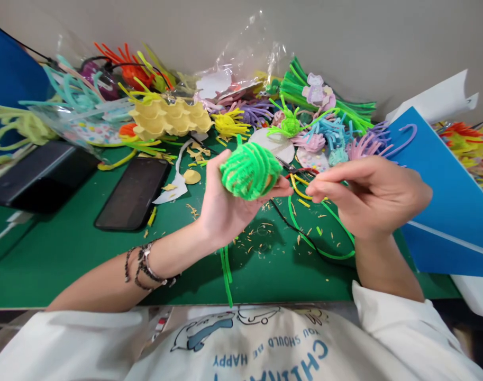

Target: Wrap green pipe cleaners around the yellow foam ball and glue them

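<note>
In my left hand point(227, 211) is a ball wound from bright green pipe cleaner point(249, 172), with a little tan showing between the strands. The fingers cup it from below and the thumb presses its side. My right hand point(370, 196) is raised to the right of the ball, apart from it, with thumb and index finger pinched together. What is between those fingertips, if anything, I cannot make out. Beneath this hand a loose green pipe cleaner point(336, 257) curves over the green table. More green stems point(226, 272) stick out below my left forearm.
A phone point(132, 193) and a black device point(43, 174) lie at left. Behind stand a yellow egg-carton piece point(170, 117), a bundle of green pipe cleaners point(328, 98) and several coloured pipe-cleaner bunches. A blue board point(443, 196) borders the right. Tan scraps litter the green table point(261, 288).
</note>
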The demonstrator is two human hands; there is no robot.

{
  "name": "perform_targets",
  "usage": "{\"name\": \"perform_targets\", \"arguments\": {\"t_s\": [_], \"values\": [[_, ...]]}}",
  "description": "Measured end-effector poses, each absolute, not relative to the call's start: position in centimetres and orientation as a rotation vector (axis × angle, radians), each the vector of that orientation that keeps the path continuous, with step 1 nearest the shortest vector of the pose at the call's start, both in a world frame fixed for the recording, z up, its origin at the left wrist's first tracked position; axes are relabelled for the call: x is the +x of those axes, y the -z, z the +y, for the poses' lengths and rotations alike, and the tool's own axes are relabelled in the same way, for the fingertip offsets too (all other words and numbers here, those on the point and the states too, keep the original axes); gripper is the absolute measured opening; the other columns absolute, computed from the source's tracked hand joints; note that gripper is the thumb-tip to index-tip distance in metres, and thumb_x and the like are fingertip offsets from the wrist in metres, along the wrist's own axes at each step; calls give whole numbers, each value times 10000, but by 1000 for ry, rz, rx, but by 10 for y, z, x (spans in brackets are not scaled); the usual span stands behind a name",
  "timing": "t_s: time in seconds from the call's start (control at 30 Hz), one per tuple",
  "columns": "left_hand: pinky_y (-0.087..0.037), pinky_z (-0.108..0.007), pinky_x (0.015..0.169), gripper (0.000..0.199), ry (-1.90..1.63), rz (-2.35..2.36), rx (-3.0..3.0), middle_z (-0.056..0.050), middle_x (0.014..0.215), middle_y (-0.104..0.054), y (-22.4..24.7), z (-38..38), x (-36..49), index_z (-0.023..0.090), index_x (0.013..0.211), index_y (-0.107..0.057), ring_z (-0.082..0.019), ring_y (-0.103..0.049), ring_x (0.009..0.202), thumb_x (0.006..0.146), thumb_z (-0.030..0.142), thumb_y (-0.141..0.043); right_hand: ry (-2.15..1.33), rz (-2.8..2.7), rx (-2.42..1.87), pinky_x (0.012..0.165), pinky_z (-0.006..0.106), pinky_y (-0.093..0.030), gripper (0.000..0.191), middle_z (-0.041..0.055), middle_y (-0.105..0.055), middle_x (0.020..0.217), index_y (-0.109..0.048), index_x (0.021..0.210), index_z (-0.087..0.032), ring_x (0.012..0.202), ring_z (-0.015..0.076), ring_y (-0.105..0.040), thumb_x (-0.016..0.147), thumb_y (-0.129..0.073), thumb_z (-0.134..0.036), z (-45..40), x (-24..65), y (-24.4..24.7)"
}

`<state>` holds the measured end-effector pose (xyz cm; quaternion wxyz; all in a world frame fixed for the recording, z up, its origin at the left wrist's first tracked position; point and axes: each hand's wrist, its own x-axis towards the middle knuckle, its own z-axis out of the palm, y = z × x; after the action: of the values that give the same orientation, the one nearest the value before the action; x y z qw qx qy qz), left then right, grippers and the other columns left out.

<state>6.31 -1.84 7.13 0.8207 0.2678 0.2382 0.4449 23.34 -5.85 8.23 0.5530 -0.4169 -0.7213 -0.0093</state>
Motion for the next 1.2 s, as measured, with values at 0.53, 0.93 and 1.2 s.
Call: {"name": "perform_targets", "arguments": {"t_s": [0.53,0.93,1.2], "values": [[-337,-576,1052,685,-440,915,2465,-187,1076,-719,9,-4,25,87,1183,-619,-345,-665,1010,785,625,-474,-190,-1979,-1099,518,217,-458,63,-40,-675,683,-672,790,-188,570,78,-593,849,-688,-206,-43,258,-94],[-371,-568,998,584,-323,889,2726,-197,1192,-681,28,-13,20,107,1252,-565,-366,-572,1174,847,527,-545,-146,-2471,-904,754,243,-538,216,70,-744,974,-712,1068,-144,870,145,-697,959,-544,-224,-58,238,-43],[-357,-536,1011,545,-347,885,2778,-181,1182,-685,27,-17,17,133,1243,-567,-348,-564,1172,879,536,-515,-93,-2331,-953,731,244,-574,239,62,-749,895,-716,1049,-141,824,136,-702,977,-504,-223,-76,228,1]]}}
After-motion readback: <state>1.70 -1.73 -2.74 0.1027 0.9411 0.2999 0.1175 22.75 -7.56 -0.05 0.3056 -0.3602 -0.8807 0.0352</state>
